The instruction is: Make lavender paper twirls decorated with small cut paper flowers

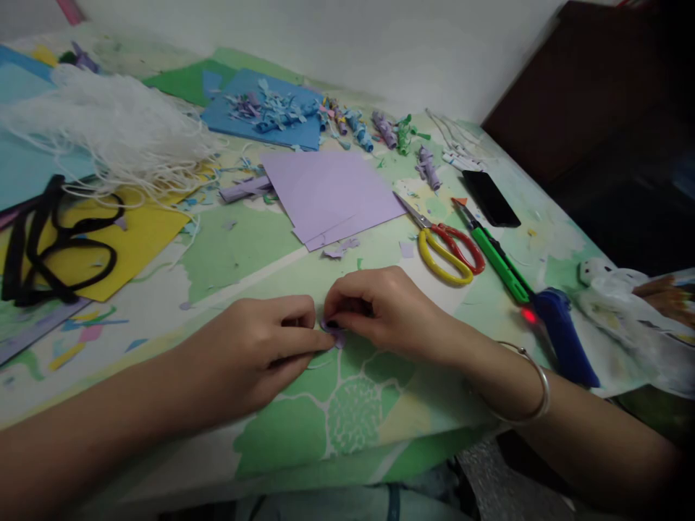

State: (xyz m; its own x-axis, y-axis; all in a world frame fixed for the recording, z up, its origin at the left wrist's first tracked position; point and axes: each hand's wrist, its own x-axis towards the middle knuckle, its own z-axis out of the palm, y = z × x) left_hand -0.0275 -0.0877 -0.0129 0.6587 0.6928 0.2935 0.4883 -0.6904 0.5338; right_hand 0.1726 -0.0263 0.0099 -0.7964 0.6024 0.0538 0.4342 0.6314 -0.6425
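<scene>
A small purple paper piece [339, 337], mostly hidden by fingers, sits low over the table between my hands. My left hand [271, 340] is closed, its fingertips pressed together at the paper's left side. From the right, my right hand [380, 307] pinches the same piece between thumb and fingers. Just beyond lie purple paper scraps [342, 250] and a stack of purple paper sheets [334, 192]. Scissors [442, 242] with one yellow and one red handle rest to the right of the sheets.
A green glue gun [502, 264] with a lit red light and a black phone [490, 197] lie right. Left are white string [114, 123] and black-framed glasses [59, 246] on yellow paper [146, 235]. Fringed paper rolls [384, 130] lie at the back near blue sheets [304, 137].
</scene>
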